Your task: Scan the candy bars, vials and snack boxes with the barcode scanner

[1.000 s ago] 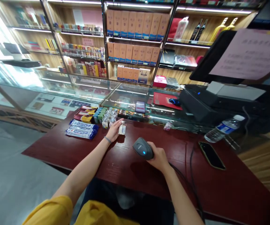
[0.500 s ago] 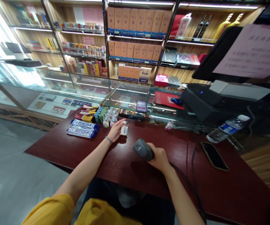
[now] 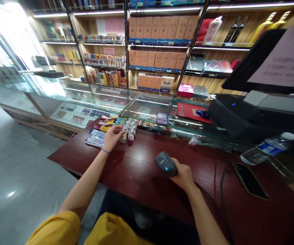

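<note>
My right hand (image 3: 184, 174) is wrapped round the handle of a dark grey barcode scanner (image 3: 165, 164), held above the table with a small blue light showing on it. Over on the left, my left hand (image 3: 113, 136) has its thumb and fingers at the lid of a small clear jar (image 3: 123, 137), at the near corner of a cluster. Several similar small jars (image 3: 131, 134) stand close beside it. Blue and silver snack packets (image 3: 96, 137) lie left of this hand, with red and yellow packets (image 3: 106, 123) behind them.
The dark red table (image 3: 142, 170) meets a glass display counter (image 3: 147, 107). One small jar (image 3: 193, 140) sits apart near the glass. At right are a phone (image 3: 250, 180), a tilted water bottle (image 3: 268, 149) and a monitor (image 3: 254, 61). The scanner's cable (image 3: 210, 197) trails across the table.
My left hand has moved left with the jar, from the open table to the cluster. The scanner's blue light now shows. The whole view has shifted, so things appear farther right.
</note>
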### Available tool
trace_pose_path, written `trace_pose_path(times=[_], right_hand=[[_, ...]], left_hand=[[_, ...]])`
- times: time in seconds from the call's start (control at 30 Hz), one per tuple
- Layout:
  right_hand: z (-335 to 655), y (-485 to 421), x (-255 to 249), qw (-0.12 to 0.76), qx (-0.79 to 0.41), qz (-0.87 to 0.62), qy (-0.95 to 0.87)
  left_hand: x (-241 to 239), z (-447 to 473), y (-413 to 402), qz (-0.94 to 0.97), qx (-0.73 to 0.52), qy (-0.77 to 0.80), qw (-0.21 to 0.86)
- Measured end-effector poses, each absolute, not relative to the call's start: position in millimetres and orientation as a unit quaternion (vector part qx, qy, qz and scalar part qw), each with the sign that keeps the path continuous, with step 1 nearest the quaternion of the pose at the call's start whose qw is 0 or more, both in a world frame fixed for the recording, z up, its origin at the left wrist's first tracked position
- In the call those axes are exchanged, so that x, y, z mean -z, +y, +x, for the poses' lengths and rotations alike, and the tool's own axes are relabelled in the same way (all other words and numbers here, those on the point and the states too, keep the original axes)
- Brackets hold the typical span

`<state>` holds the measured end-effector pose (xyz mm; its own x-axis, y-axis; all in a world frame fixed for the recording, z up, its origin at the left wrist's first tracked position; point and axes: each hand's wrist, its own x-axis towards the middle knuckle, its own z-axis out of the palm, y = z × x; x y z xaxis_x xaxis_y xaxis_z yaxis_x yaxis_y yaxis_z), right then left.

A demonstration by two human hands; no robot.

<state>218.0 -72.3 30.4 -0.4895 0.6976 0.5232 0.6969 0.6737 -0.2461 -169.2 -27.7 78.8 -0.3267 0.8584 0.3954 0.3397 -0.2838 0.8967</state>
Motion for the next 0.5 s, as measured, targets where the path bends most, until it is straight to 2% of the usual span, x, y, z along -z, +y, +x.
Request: trace_pose_path(times=[0.2, 0.5], right_hand=[[219.3, -71.2, -28.8, 0.29, 0.006, -0.417, -0.861], [219.8, -69.8, -24.7, 0.293, 0.006, -0.43, -0.854]], left_hand=[[-54.7, -189.9, -35.9, 0.594, -0.499, 0.623, 0.102], [-35.9, -190.9, -26.1, 0.616, -0.477, 0.621, 0.08]])
